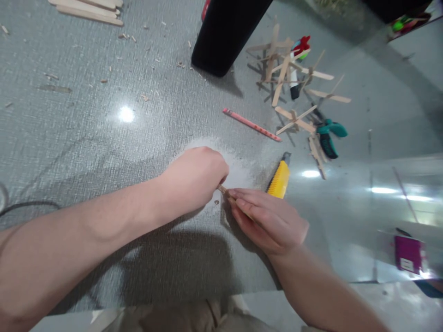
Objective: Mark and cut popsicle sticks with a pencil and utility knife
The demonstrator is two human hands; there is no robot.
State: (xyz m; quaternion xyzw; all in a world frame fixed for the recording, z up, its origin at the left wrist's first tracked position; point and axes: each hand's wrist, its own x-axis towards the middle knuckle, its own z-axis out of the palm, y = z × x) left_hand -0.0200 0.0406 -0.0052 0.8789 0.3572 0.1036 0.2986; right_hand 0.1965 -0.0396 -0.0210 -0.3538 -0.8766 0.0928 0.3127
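My left hand (197, 177) is closed in a fist, knuckles up, around one end of a small wooden craft stick (223, 189). From the other side my right hand (270, 219) pinches the same stick between thumb and fingers. Most of the stick is hidden inside the hands. Pale dust (238, 168) is spread on the grey table (86, 152) around and under them. A yellow utility knife (279, 180) lies just beyond my right hand. Farther off rests a pink pencil (252, 124).
Crossed craft-stick pieces (284, 76) stand at the upper right, near green-handled pliers (327, 138). A black object (228, 34) juts in from the top. Craft sticks (90, 11) are stacked at the upper left, with wood scraps scattered below. A purple packet (408, 253) lies far right.
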